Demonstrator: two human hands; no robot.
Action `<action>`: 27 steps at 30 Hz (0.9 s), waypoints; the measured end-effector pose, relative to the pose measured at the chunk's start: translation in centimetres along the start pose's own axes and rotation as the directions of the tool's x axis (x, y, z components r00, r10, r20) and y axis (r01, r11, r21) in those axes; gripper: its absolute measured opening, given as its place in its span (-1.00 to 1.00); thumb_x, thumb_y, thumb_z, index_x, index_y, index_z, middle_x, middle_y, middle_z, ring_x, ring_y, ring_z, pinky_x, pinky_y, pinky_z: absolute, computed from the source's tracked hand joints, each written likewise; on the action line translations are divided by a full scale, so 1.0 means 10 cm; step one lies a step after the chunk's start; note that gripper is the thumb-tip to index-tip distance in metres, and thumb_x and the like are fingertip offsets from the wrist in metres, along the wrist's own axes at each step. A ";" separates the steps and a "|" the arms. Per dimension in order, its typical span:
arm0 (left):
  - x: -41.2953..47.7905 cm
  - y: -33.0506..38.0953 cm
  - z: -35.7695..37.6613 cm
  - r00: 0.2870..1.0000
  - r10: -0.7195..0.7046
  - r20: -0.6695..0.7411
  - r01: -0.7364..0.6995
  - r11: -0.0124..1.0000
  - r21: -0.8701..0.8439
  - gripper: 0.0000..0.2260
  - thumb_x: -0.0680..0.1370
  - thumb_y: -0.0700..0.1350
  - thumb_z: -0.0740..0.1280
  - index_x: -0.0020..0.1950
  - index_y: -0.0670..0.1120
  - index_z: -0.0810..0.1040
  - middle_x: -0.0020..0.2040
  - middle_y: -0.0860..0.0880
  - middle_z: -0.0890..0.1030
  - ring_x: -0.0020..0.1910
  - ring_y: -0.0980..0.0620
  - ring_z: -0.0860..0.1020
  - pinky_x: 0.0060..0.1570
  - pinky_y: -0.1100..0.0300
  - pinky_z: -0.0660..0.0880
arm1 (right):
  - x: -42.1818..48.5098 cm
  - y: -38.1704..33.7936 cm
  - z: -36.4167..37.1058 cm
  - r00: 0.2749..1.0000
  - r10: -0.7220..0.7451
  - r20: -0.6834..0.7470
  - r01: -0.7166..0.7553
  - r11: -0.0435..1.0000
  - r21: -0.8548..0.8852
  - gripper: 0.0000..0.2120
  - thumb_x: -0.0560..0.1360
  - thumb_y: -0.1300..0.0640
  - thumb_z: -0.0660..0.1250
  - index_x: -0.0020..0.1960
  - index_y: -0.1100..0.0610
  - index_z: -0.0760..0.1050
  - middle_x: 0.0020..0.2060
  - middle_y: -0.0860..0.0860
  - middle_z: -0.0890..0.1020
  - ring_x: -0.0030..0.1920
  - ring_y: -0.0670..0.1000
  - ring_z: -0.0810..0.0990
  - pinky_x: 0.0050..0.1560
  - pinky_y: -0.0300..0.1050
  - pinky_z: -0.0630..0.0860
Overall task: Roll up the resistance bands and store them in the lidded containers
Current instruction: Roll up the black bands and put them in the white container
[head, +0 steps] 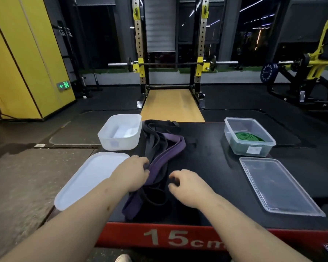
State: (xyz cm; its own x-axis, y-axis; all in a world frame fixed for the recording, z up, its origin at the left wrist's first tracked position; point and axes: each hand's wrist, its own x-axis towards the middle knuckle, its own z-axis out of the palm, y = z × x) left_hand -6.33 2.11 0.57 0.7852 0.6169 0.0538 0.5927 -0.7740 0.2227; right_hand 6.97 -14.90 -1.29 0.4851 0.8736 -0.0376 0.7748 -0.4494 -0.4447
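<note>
Bands heaped mid-box: purple resistance band (165, 154) draped over a tangle of black resistance bands (155, 137), all loose and unrolled on the black top of the red-fronted step box (206, 152) marked 15cm. Left hand (134, 173) down on the near part of the heap, fingers wrapped round the purple band. Right hand (187, 186) just beside the heap's right edge, fingers (173, 179) curled inward over the dark top. Pinching a black strand or holding nothing: cannot tell, dark on dark.

Far left, white container (119, 142), uncovered, just beside the far end of the black bands. White lid (91, 174) flat in front of it, hanging off the box's left edge, close by the left wrist. Far right, clear container (240, 148), uncovered too, with a green resistance band (244, 137) coiled flat inside. Clear lid (278, 186) flat in front of that one, near the right edge, well apart from both hands. Beyond the box, squat rack (201, 53) with a barbell (170, 63) racked across.
</note>
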 end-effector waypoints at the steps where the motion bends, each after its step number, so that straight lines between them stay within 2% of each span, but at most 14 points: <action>1: -0.01 -0.05 0.03 1.000 -0.017 0.004 0.017 1.000 0.002 -0.96 0.55 0.04 0.29 -0.04 0.11 0.45 0.02 0.00 0.54 0.07 -0.09 0.54 -0.04 0.11 0.41 | -0.01 -0.03 0.05 1.000 -0.006 0.005 0.006 1.000 0.004 -0.62 0.58 -0.10 0.25 0.36 -0.06 0.52 0.16 -0.03 0.55 0.20 0.06 0.55 0.21 -0.05 0.50; 5: -0.02 -0.10 0.09 0.997 -0.075 0.028 0.077 0.996 -0.048 -0.86 0.52 0.01 0.32 0.07 0.08 0.56 0.00 0.04 0.61 0.02 -0.04 0.57 -0.04 0.13 0.49 | -0.04 -0.10 0.15 1.000 -0.010 0.006 0.010 0.999 0.033 -0.64 0.59 -0.09 0.24 0.35 -0.07 0.53 0.15 -0.06 0.54 0.17 0.02 0.55 0.18 -0.09 0.50; 10: 0.01 -0.13 0.04 0.997 -0.050 0.063 0.053 0.997 -0.056 -0.72 0.49 -0.19 0.23 0.11 0.12 0.51 -0.01 0.04 0.61 -0.05 -0.03 0.54 -0.05 0.08 0.54 | -0.04 -0.11 0.14 1.000 -0.008 0.026 0.007 0.999 0.047 -0.65 0.59 -0.10 0.24 0.34 -0.09 0.54 0.14 -0.10 0.52 0.17 0.00 0.54 0.20 -0.06 0.52; 12: 0.04 -0.18 0.03 0.999 -0.021 0.045 0.023 0.998 -0.054 -0.70 0.49 -0.16 0.26 0.13 0.18 0.49 0.01 0.05 0.60 -0.04 -0.01 0.54 -0.06 0.12 0.50 | -0.05 -0.10 0.12 1.000 -0.009 0.027 0.007 0.998 0.055 -0.65 0.59 -0.10 0.24 0.35 -0.10 0.53 0.15 -0.10 0.52 0.17 -0.01 0.54 0.22 -0.06 0.53; 14: 0.05 -0.19 0.03 0.998 -0.001 0.059 0.005 0.998 -0.064 -0.71 0.49 -0.17 0.25 0.06 0.22 0.53 0.02 0.07 0.61 -0.02 0.02 0.55 -0.04 0.16 0.51 | -0.06 -0.09 0.10 1.000 -0.018 0.020 0.016 0.996 0.086 -0.63 0.60 -0.06 0.24 0.39 -0.11 0.50 0.15 -0.12 0.51 0.15 -0.04 0.54 0.21 -0.07 0.53; 17: 0.06 -0.19 0.01 0.997 -0.041 0.060 0.051 0.984 -0.170 -0.71 0.54 -0.17 0.21 0.08 0.14 0.64 -0.03 0.13 0.62 -0.04 0.07 0.56 -0.06 0.24 0.47 | -0.09 -0.12 0.08 0.997 -0.070 0.026 0.065 0.985 0.160 -0.51 0.56 0.07 0.23 0.46 -0.23 0.38 0.15 -0.16 0.46 0.09 -0.09 0.52 0.16 -0.10 0.54; 19: 0.06 -0.20 -0.02 0.998 -0.060 0.032 0.065 0.971 -0.230 -0.71 0.58 -0.15 0.21 0.15 0.12 0.64 -0.02 0.14 0.62 -0.04 0.10 0.56 -0.09 0.32 0.41 | -0.11 -0.18 0.08 0.990 -0.128 0.064 0.115 0.977 0.179 -0.46 0.54 0.07 0.23 0.47 -0.28 0.35 0.20 -0.20 0.39 0.09 -0.13 0.50 0.18 -0.14 0.52; 21: 0.05 -0.23 -0.03 0.998 -0.061 0.020 0.064 0.963 -0.262 -0.69 0.60 -0.17 0.19 0.20 0.11 0.62 0.05 0.13 0.64 -0.01 0.10 0.57 -0.08 0.33 0.42 | -0.10 -0.25 0.10 0.982 -0.166 0.094 0.150 0.976 0.158 -0.53 0.54 -0.01 0.26 0.44 -0.26 0.42 0.25 -0.21 0.35 0.17 -0.14 0.46 0.25 -0.18 0.47; 23: 0.03 -0.23 -0.03 0.998 -0.065 0.020 0.068 0.961 -0.267 -0.69 0.60 -0.18 0.19 0.22 0.10 0.60 0.07 0.11 0.66 -0.04 0.10 0.59 -0.06 0.28 0.46 | -0.08 -0.31 0.12 0.981 -0.166 0.099 0.152 0.979 0.137 -0.61 0.52 -0.20 0.28 0.34 -0.23 0.52 0.24 -0.21 0.36 0.23 -0.11 0.44 0.32 -0.12 0.45; 25: 0.03 -0.24 -0.03 0.998 -0.063 0.017 0.066 0.960 -0.271 -0.73 0.60 -0.15 0.22 0.21 0.09 0.60 0.03 0.13 0.65 -0.11 0.14 0.58 -0.10 0.28 0.45 | -0.07 -0.35 0.15 0.978 -0.161 0.129 0.148 0.983 0.107 -0.47 0.42 -0.45 0.27 0.29 -0.24 0.53 0.22 -0.21 0.38 0.26 -0.07 0.43 0.33 -0.03 0.46; 27: 0.02 -0.25 -0.03 0.998 -0.067 0.008 0.067 0.964 -0.257 -0.78 0.60 -0.11 0.25 0.19 0.09 0.60 0.00 0.14 0.62 -0.10 0.12 0.58 -0.08 0.26 0.44 | -0.05 -0.37 0.19 0.971 -0.158 0.177 0.151 0.987 0.049 -0.38 0.34 -0.52 0.30 0.30 -0.25 0.50 0.21 -0.18 0.39 0.29 -0.01 0.42 0.31 0.02 0.47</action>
State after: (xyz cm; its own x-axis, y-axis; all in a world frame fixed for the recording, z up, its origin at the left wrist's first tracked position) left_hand -7.74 4.19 0.32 0.7450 0.6663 0.0313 0.5779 -0.6681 0.4687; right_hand 3.08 -13.37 -1.33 0.2771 0.9527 -0.1252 0.8185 -0.3023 -0.4885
